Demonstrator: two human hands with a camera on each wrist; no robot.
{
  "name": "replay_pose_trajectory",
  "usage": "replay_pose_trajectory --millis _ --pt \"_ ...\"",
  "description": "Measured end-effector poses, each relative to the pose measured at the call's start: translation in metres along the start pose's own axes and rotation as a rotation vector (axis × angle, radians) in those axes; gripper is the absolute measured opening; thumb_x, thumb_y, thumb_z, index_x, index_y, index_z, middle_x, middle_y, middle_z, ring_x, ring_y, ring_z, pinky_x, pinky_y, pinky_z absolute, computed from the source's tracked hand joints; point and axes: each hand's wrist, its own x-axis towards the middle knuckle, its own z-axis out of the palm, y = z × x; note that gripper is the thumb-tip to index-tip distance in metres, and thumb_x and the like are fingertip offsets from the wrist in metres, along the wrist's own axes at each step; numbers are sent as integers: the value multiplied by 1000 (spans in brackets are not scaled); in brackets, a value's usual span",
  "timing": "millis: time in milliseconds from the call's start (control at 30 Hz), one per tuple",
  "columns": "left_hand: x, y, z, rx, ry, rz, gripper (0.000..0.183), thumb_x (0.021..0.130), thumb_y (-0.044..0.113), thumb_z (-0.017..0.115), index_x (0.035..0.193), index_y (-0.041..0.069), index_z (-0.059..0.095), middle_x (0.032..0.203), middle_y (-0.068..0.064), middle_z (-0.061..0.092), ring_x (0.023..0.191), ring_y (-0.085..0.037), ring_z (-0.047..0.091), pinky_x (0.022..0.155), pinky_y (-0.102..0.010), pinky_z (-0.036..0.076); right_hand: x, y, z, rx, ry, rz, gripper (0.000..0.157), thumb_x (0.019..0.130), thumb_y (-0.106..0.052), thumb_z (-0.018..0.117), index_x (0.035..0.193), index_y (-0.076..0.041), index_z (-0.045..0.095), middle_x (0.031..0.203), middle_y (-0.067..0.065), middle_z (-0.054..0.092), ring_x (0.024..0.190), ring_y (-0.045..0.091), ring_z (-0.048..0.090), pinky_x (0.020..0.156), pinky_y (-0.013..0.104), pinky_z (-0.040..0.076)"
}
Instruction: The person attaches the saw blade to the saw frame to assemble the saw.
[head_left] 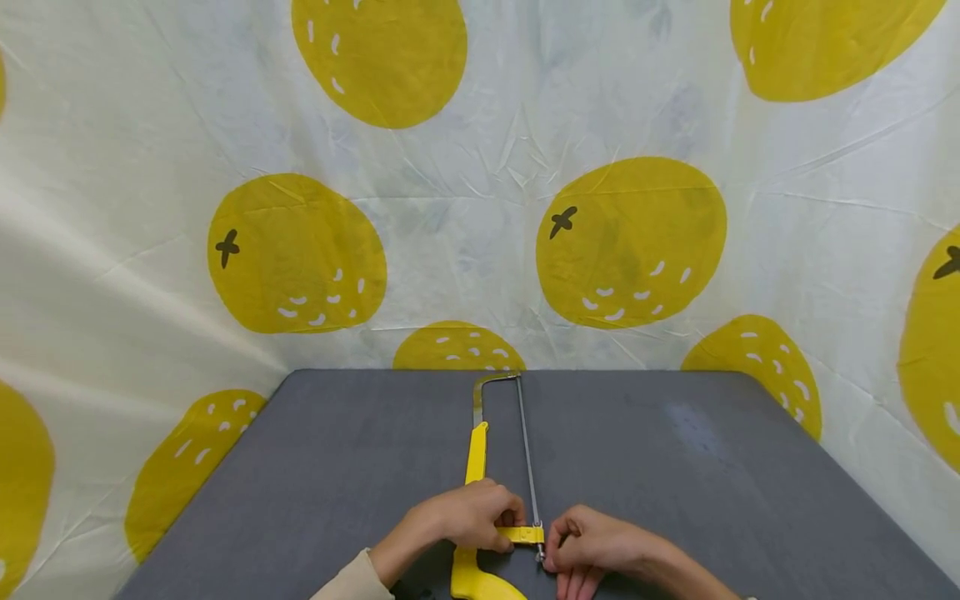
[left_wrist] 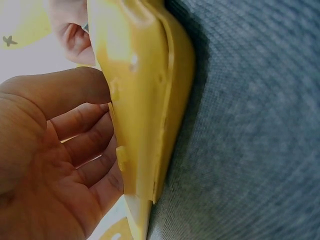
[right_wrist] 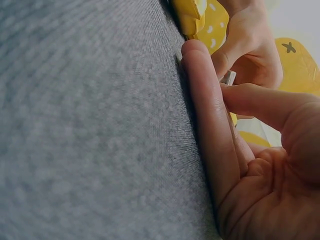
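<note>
Backdrop cloth (head_left: 465, 233), white and creased, printed with yellow fruit, draped behind and along both sides of a dark grey table (head_left: 637, 467). On that table, near the middle, a yellow-framed hacksaw (head_left: 476, 454), laid lengthwise with its handle (head_left: 471, 577) nearest the person, partly out of the head view, and its far tip right by the table's back edge. Along the right of the frame, a thin, straight blade (head_left: 527, 454). Beyond a pale sleeve (head_left: 355, 581), left hand (head_left: 476, 518) gripping the hacksaw between thumb and curled fingers, just above the handle. Opposite, right hand (head_left: 596, 540) with thumb and bent forefinger pinching close by the blade's near end. Between the hands, a short yellow bracket (head_left: 522, 535); smallest, a metal tension bolt (head_left: 540, 553) at the right fingertips.
</note>
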Motion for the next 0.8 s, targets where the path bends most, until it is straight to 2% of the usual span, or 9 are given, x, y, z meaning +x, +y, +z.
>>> replay_pose_trajectory --millis 200,467,667,800 --pt "0 -1 0 -7 -3 -2 12 90 11 78 96 19 72 79 18 60 68 3 53 66 -16 49 -1 -2 -1 0 -13 2 15 93 -7 62 100 1 73 72 -4 75 60 -2 69 53 17 54" --pt "0 -1 0 -12 -5 -8 12 89 11 78 96 19 71 77 17 60 66 2 52 65 -16 49 -1 -4 1 4 0 9 23 98 -19 67 99 2 75 70 -6 74 56 -3 66 52 17 54" --pt "0 2 -1 -1 -4 -7 12 89 11 78 96 18 72 77 16 60 66 2 52 65 -15 48 -1 -2 -2 5 -17 4 24 99 -14 61 107 4 73 73 -5 75 60 -2 68 54 17 55" --pt "-1 3 -1 5 -1 -10 12 89 11 78 96 18 72 77 16 59 66 2 51 65 -15 47 0 0 -4 -1 -21 7 21 97 -11 60 105 3 73 74 -4 75 63 -1 70 54 17 55"
